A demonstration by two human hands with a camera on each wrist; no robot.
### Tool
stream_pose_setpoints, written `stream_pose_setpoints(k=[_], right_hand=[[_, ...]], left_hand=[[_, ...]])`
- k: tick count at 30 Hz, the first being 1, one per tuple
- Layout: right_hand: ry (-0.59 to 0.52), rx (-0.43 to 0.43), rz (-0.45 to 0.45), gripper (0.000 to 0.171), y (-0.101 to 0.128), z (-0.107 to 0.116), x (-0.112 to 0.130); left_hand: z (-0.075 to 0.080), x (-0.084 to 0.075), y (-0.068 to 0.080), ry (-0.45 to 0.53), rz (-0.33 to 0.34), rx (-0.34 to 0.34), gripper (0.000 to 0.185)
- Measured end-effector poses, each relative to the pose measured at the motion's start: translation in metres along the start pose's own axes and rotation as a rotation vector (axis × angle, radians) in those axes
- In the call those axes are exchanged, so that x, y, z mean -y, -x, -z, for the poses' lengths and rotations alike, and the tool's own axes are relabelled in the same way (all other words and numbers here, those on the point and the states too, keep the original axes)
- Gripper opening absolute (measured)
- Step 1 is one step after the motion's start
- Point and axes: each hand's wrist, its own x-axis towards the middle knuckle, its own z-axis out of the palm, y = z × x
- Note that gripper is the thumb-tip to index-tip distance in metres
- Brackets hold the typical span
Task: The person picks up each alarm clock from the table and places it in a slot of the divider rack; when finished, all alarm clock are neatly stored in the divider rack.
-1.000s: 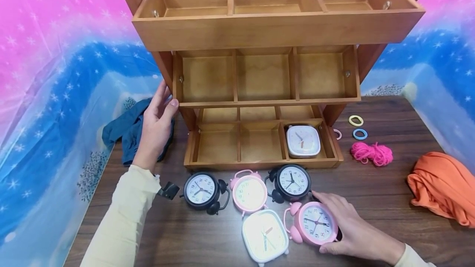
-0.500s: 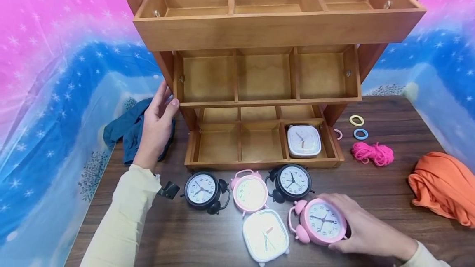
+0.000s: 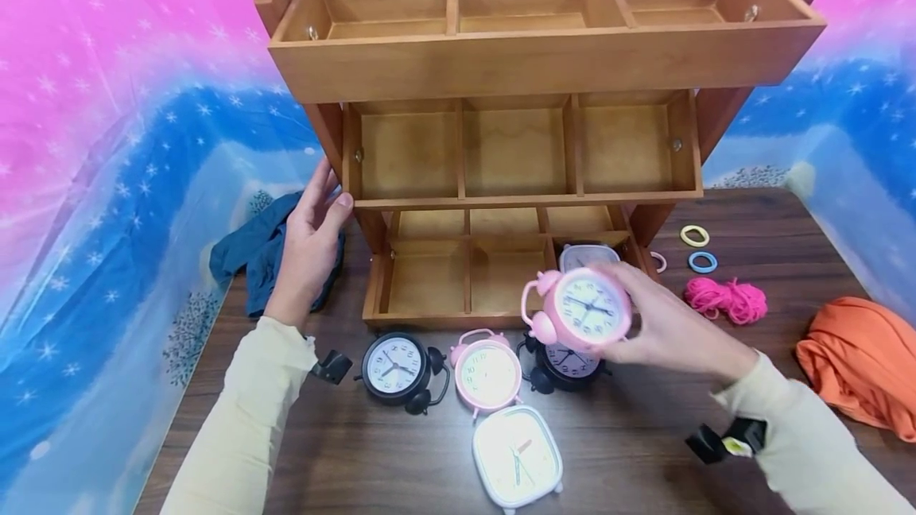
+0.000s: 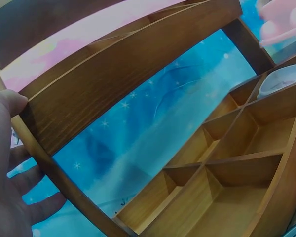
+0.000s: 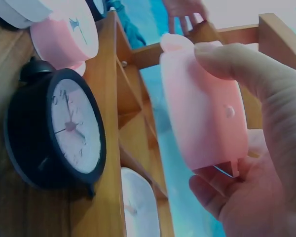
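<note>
My right hand grips a pink twin-bell alarm clock by its round body, raised in front of the lowest tier; the right wrist view shows thumb and fingers on opposite sides of the pink clock. My left hand holds the left side of a three-tier wooden rack, thumb at the middle tier's front corner, fingers behind the upright. A white square clock sits in the lowest tier's right compartment, partly hidden. Below the raised clock, a black alarm clock is partly covered.
On the table are another black alarm clock, a pink alarm clock and a white square clock. Right of the rack lie small rings, pink yarn and orange cloth. Dark blue cloth lies behind my left hand.
My right hand first slid the pink alarm clock right along the table, then lifted it up and left toward the rack. My left hand has stayed on the rack.
</note>
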Motion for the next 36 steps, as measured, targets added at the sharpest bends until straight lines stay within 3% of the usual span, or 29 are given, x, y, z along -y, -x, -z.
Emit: stream_pose_setpoints(k=[5,9,18,28,36], right_hand=[[-0.028,0.033,0.057,0.087,-0.042,-0.011,-0.004],[0.025,0.075,0.088,0.084,-0.070,-0.025,-0.011],[0.084,0.187,-0.113,0.091,-0.111,-0.047,-0.009],[0.297,0.286,-0.170,0.099,-0.126,-0.063,-0.002],[0.254,0.315,-0.125,0.098,-0.122,-0.057,-0.003]], left_hand=[[-0.001,0.000,0.000,0.004,0.003,-0.005,0.063],[-0.001,-0.001,0.000,0.008,0.003,-0.004,0.062],[-0.001,-0.001,0.001,-0.004,0.002,-0.002,0.061],[-0.001,0.002,0.000,-0.013,-0.014,-0.001,0.062],[-0.001,0.000,-0.001,-0.007,-0.008,0.000,0.061]])
